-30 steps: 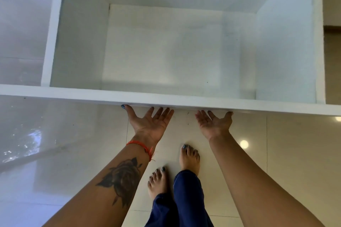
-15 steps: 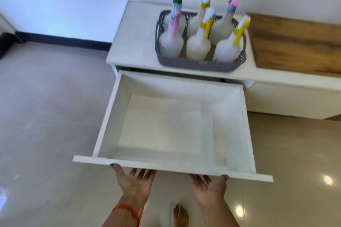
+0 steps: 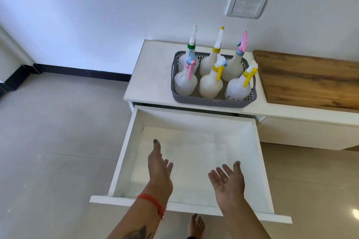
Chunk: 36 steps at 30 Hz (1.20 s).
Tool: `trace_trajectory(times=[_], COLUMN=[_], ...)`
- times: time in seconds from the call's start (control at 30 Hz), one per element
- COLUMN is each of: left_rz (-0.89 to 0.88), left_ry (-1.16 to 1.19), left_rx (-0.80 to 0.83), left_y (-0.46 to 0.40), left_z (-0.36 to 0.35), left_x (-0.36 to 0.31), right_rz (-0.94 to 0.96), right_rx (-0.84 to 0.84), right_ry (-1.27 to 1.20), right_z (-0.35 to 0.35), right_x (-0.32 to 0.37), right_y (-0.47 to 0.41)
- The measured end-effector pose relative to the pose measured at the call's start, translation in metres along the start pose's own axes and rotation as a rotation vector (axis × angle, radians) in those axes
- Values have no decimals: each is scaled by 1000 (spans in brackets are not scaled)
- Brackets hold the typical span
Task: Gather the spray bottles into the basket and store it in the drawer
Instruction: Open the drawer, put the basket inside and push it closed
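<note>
A grey woven basket stands on the white cabinet top, holding several white spray bottles with coloured nozzles. Below it the white drawer is pulled out wide, with nothing inside. Both hands hover over the drawer's front half, clear of its front panel. My left hand is open, fingers pointing toward the basket. My right hand is open too, palm turned inward, holding nothing.
A wooden board covers the cabinet top right of the basket. A wall switch plate sits above. Glossy tiled floor spreads to the left, and one bare foot shows under the drawer front.
Both hands have let go of the underside of the drawer front and risen over the open drawer. The view has lifted, so the basket and wall are in sight.
</note>
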<state>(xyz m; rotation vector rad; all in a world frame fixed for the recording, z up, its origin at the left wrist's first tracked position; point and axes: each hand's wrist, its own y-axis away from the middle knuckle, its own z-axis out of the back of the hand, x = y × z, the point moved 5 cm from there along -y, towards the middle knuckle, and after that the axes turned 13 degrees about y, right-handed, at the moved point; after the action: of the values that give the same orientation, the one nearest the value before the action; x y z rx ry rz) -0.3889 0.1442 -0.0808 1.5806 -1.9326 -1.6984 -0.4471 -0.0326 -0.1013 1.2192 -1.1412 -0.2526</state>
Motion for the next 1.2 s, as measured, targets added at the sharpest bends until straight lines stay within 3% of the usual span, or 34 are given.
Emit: trace_trajectory(times=[0.23, 0.47, 0.63, 0.8, 0.9, 1.2], left_rz=[-331, -794, -947, -878, -870, -898], left_ry=[-477, -891, -1068, -1210, -1211, -1261], left_rx=[160, 216, 187, 269, 199, 186], left_y=[-55, -107, -143, -172, -180, -186], left_z=[-70, -156, -201, -225, -228, -221], left_x=[-29, -75, -90, -79, -79, -80], right_rz=[357, 991, 1264, 1313, 1270, 1134], right_rx=[-108, -418, -401, -253, -194, -350], right_ry=[230, 632, 911, 1113, 1129, 1072], right_z=[-21, -38, -73, -104, -113, -110], right_x=[79, 209, 281, 309, 304, 302], right_y=[-54, -101, -142, -179, -188, -203])
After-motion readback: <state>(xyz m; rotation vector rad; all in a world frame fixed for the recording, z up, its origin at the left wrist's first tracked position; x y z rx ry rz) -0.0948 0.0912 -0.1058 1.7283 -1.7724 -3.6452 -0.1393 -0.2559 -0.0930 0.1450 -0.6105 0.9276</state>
